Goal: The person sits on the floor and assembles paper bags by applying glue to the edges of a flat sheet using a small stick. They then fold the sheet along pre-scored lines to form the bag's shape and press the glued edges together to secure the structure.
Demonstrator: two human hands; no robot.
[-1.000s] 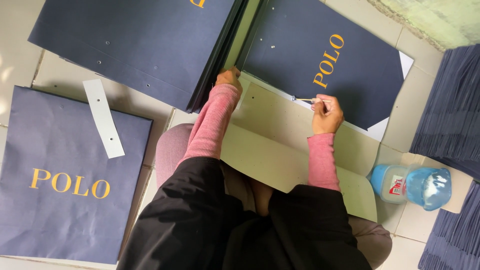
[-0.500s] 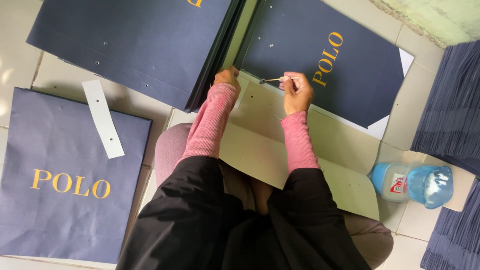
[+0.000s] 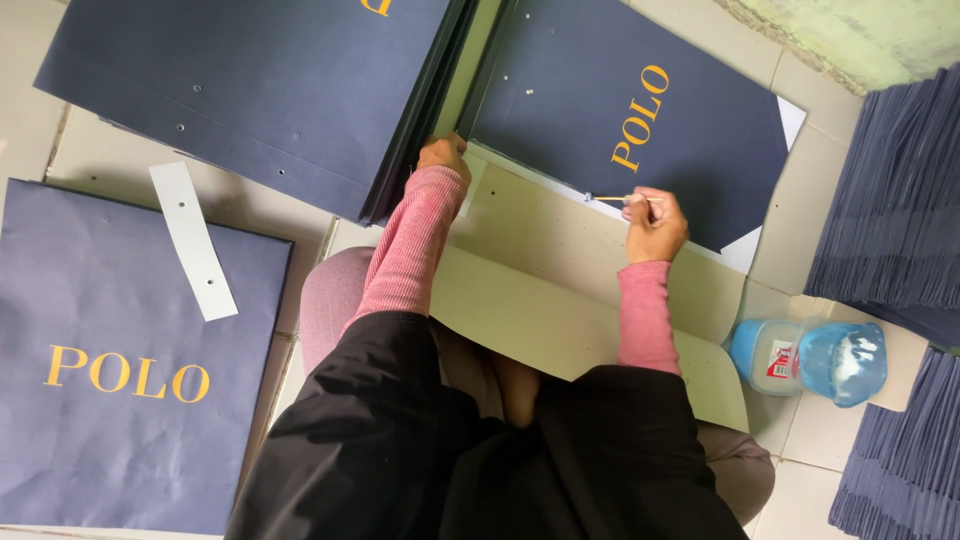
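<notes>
The right hand (image 3: pixel 655 222) has swung back rightward since half a second ago, pinching a thin stick (image 3: pixel 612 199) over the navy bag sheet (image 3: pixel 640 120). The left hand (image 3: pixel 443 155) (unmoved) grips that sheet's near corner on the floor.

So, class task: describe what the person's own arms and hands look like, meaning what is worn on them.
Both arms wear close-fitting, ribbed pink knit sleeves that end in cuffs at the wrists. Above them, a loose black garment covers the upper arms and shoulders. The left hand and right hand are bare: no gloves, and no rings, watch or bracelets can be made out in the head view.
</notes>
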